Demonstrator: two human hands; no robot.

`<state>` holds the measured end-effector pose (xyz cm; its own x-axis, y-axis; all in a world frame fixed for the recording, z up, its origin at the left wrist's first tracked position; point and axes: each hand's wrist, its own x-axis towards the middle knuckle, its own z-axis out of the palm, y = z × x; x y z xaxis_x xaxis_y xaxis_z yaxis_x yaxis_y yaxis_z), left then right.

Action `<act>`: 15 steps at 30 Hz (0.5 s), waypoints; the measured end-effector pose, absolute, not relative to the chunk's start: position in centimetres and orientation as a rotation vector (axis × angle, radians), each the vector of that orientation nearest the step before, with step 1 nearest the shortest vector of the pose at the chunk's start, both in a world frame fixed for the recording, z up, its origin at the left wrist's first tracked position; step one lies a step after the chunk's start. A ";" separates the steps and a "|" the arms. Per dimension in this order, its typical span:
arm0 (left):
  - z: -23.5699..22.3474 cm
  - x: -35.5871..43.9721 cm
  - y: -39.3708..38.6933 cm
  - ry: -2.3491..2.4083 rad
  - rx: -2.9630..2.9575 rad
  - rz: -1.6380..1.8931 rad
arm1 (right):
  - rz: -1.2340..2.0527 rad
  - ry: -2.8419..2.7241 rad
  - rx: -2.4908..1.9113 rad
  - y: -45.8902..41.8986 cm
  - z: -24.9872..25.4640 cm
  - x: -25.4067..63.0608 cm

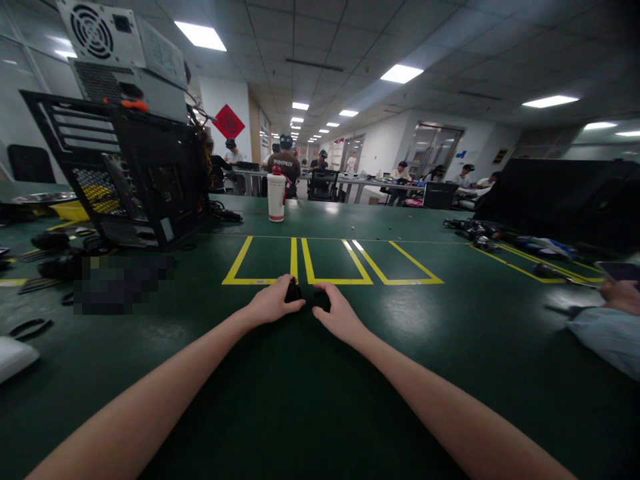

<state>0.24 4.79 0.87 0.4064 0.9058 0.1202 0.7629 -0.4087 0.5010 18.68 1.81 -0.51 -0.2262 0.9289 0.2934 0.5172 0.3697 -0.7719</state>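
Two bare arms reach out over the green table [500, 320], and each hand is curled around one small black part: the left hand [273, 303] grips a part [293, 291] right at the near edge of the yellow boxes [330, 263], the right hand [340, 315] closes on a second part [321, 301] just beside it, both low on the table top with the hands almost touching. What the two black pieces are is too dark to tell. Three taped yellow boxes lie side by side just past the hands; a few tiny dark specks sit in them. Farther back stands one white bottle [276, 195] with a red cap. To the left an open black computer case [125, 170] stands on the table, a grey power supply [120, 50] stacked on top, with loose black pieces near its foot. On the right edge another person's hand [620, 293] and pale sleeve [607, 340] rest on the table, near a clutter of cables [475, 230]. Several seated people fill the far desks.
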 end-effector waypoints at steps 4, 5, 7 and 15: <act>0.6 0.4 4.6 1.494 2.295 0.571 | 0.627 -1.915 -1.309 1.6 -0.8 18.9; 0.6 0.6 4.6 1.508 2.295 0.575 | 0.609 -1.913 -1.314 1.7 -0.9 18.9; 0.6 0.9 4.5 1.540 2.298 0.586 | 0.568 -1.919 -1.315 1.8 -0.9 18.8; 1.5 0.1 0.8 1.504 2.325 0.575 | 0.542 -1.945 -1.346 -1.8 0.5 19.0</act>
